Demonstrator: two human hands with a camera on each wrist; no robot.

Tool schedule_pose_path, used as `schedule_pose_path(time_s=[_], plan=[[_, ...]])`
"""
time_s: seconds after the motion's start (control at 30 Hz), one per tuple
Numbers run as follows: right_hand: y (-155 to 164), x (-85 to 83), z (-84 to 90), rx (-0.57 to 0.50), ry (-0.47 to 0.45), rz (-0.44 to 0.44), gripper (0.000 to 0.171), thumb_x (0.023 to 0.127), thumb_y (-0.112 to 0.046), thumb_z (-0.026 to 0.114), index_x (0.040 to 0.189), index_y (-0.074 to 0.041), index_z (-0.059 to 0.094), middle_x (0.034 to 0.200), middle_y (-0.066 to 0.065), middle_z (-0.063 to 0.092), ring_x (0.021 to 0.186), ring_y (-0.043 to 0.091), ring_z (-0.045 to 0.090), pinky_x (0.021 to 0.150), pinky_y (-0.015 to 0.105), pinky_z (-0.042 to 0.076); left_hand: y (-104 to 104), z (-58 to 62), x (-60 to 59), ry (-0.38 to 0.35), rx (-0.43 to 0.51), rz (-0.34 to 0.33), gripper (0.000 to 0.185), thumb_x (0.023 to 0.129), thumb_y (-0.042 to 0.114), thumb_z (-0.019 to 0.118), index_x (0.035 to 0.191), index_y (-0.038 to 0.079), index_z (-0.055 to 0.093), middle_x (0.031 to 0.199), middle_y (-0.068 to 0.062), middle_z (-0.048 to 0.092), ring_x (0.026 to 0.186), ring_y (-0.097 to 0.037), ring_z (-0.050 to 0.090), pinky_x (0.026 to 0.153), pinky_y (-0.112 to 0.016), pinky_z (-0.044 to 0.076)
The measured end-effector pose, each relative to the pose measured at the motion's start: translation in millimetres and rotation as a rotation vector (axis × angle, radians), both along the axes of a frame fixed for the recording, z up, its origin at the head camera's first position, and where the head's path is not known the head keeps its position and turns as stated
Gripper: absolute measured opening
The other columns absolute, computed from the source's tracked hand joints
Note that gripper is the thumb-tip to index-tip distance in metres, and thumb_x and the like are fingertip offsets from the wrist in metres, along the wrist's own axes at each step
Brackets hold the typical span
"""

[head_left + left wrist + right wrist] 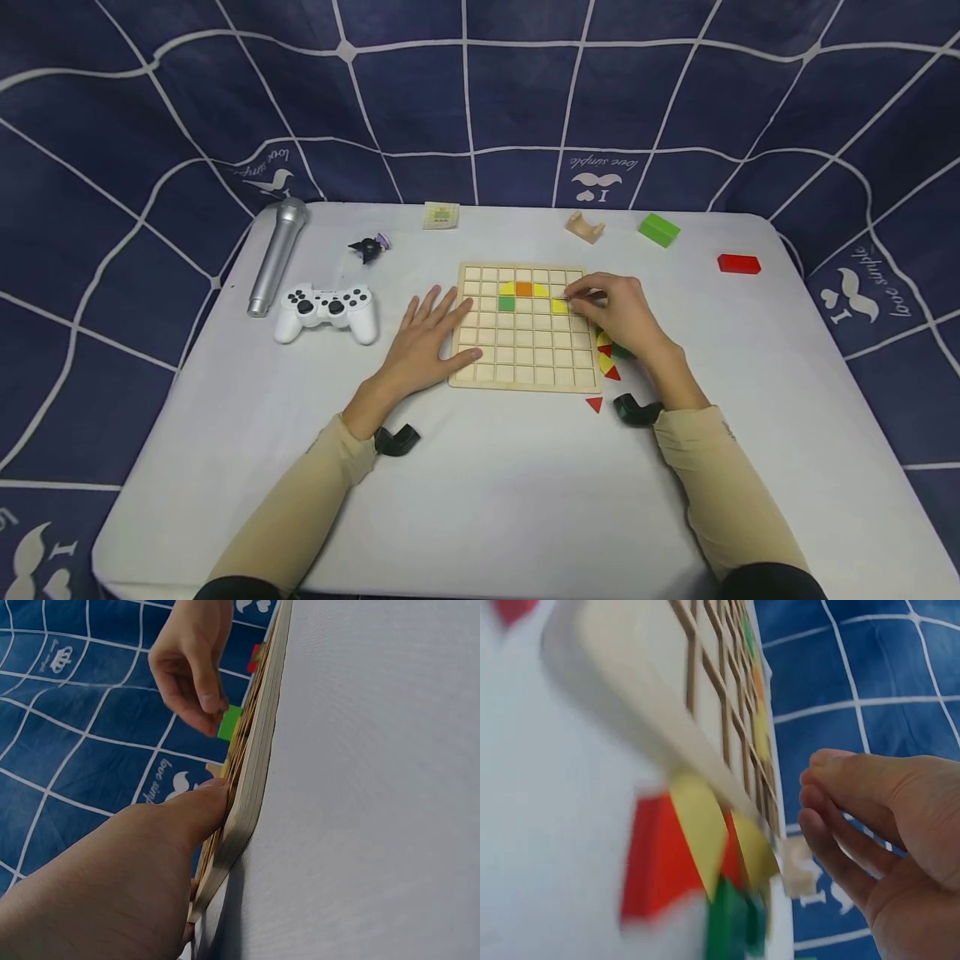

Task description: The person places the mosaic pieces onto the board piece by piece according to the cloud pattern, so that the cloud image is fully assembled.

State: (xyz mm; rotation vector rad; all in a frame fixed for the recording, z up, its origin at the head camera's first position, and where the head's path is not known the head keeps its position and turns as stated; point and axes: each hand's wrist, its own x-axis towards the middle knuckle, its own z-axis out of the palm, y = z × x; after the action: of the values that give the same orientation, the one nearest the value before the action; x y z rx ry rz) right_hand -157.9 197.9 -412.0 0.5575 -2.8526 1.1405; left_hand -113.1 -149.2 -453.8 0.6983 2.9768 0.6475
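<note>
Left to right on the desk (480,483):

- Silver microphone (276,254) and white game controller (326,310) lie far left, well apart from the work. A small dark figurine (368,248) and a small card (440,215) sit behind them.
- Left hand (424,340): released, fingers straight and flat, resting on the left edge of the wooden grid board (525,358), thumb against its rim. Judging by the left wrist view it is there to pin the board so it does not slide.
- The board sits mid-desk, lying flat. Pale wood, square cells divided by thin ribs, most cells bare. In the upper rows: an orange tile (523,289) flanked by yellow curved pieces, a green tile (506,304) below left, a yellow tile (559,306) below right.
- Right hand (617,312): fingers curled, tips together over the board's upper right cells, just beside the yellow tile. Looks like a pinch on a small piece, but I cannot tell what, if anything, is in it; right wrist view is blurred.
- Loose pieces (606,360) in red, yellow and green bunch against the board's right edge, partly under the right wrist, so within reach. One red triangle (594,404) sits apart, nearer the person.
- Far back right: a tan arch block (585,226), a green block (659,229), a red block (738,263), all well apart from the board.
</note>
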Motion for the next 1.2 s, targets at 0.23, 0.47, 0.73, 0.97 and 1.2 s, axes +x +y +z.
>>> schedule_pose_path(time_s=[0.23,0.47,0.73,0.97,1.2], plan=[[27.4,4.6,1.9,0.058,-0.056,-0.054,0.025,0.092,-0.009,0.082,0.117,-0.007,0.079,0.114,0.012,0.077,0.104,0.029,0.069,0.098,0.052,0.059,-1.4,0.7,-0.4,-0.009,-0.034,0.012,0.088,0.098,0.065,0.06,0.168,0.021,0.03,0.177,-0.008,0.017,0.166,-0.033,0.004,0.134,-0.054,-0.003],[36.2,5.9,-6.1,0.093,-0.057,-0.078,0.029,0.089,-0.008,0.086,0.117,-0.006,0.08,0.114,0.013,0.075,0.104,0.03,0.068,0.097,0.05,0.059,-3.1,-0.7,-0.9,-0.017,-0.04,0.018,0.088,0.098,0.067,0.059,0.168,0.022,0.029,0.177,-0.006,0.016,0.166,-0.032,0.003,0.134,-0.053,-0.004],[38.9,5.3,-7.6,0.143,-0.027,-0.068,0.024,0.087,-0.006,0.086,0.111,-0.005,0.082,0.106,0.011,0.074,0.098,0.028,0.066,0.089,0.046,0.056,-1.8,-1.6,-1.1,-0.019,-0.049,0.015,0.088,0.098,0.068,0.058,0.168,0.024,0.028,0.178,-0.006,0.016,0.166,-0.031,0.002,0.134,-0.052,-0.004],[40.4,4.2,-2.9,0.127,-0.058,-0.073,0.016,0.088,-0.006,0.086,0.103,-0.008,0.081,0.099,0.009,0.073,0.094,0.026,0.063,0.084,0.04,0.054,-0.4,-0.1,-0.8,-0.01,-0.037,0.007,0.089,0.098,0.066,0.06,0.168,0.022,0.03,0.177,-0.007,0.017,0.166,-0.033,0.004,0.134,-0.054,-0.002],[26.1,-2.5,7.6,0.056,-0.07,-0.068,0.009,0.093,-0.013,0.082,0.101,-0.01,0.079,0.09,0.008,0.073,0.087,0.022,0.064,0.084,0.033,0.058,0.0,-0.2,-0.4,-0.01,-0.034,0.009,0.089,0.097,0.066,0.061,0.168,0.021,0.031,0.177,-0.008,0.018,0.166,-0.033,0.004,0.134,-0.055,-0.002]])
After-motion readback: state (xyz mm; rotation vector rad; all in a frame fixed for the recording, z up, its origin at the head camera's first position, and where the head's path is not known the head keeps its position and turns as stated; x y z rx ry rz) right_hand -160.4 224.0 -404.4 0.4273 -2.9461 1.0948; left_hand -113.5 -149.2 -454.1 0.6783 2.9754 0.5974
